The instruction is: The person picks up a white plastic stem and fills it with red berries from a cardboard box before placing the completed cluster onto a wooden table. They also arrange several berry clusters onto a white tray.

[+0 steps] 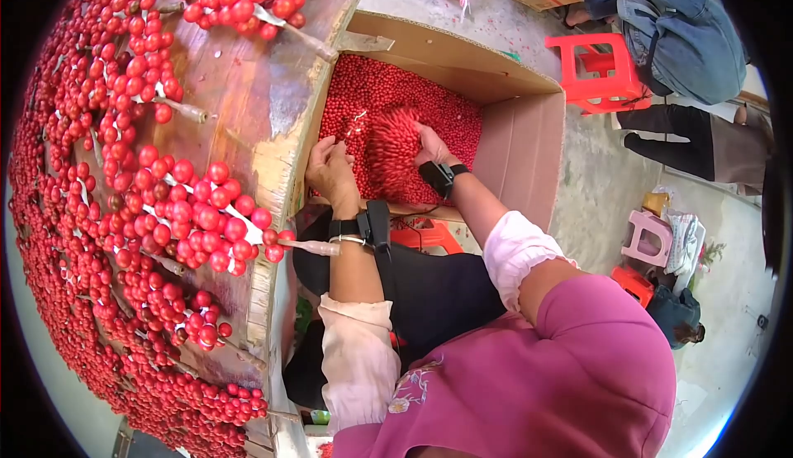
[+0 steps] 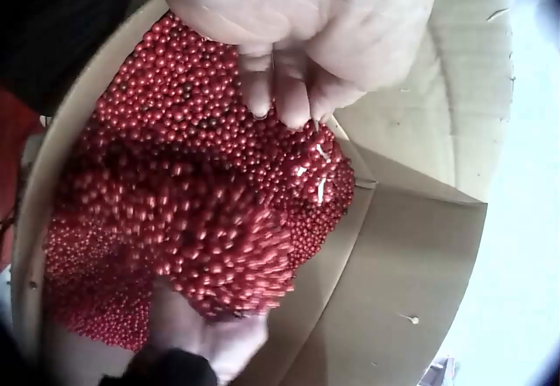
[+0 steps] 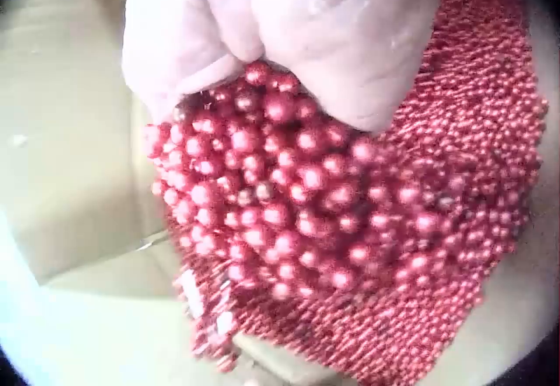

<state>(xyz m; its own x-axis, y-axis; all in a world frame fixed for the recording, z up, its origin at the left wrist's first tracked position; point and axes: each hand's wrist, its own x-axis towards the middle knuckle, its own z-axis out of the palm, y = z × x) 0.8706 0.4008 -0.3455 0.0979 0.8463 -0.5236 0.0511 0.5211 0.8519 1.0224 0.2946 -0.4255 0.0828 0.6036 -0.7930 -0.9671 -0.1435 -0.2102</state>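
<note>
In the head view, my right hand (image 1: 435,144) grips a bunch of red berries (image 1: 391,148), blurred by motion, over the cardboard box (image 1: 520,161). The right wrist view has its fingers curled round the top of the bunch (image 3: 289,185), the stem hidden in the palm. Below lie loose red berries (image 1: 347,86), heaped in the box. My left hand (image 1: 333,173) is at the box's left side, fingers loosely bent, nothing visible in them. In the left wrist view, its fingertips (image 2: 293,110) hang over the loose berries, near some pale stem bits (image 2: 321,189).
To the left, a worn wooden table (image 1: 235,86) bears many berry bunches (image 1: 202,210) with cut stems, some reaching its edge. A red plastic stool (image 1: 591,66) stands beyond the box, near another person (image 1: 686,28). A pink stool (image 1: 648,239) is at the far right.
</note>
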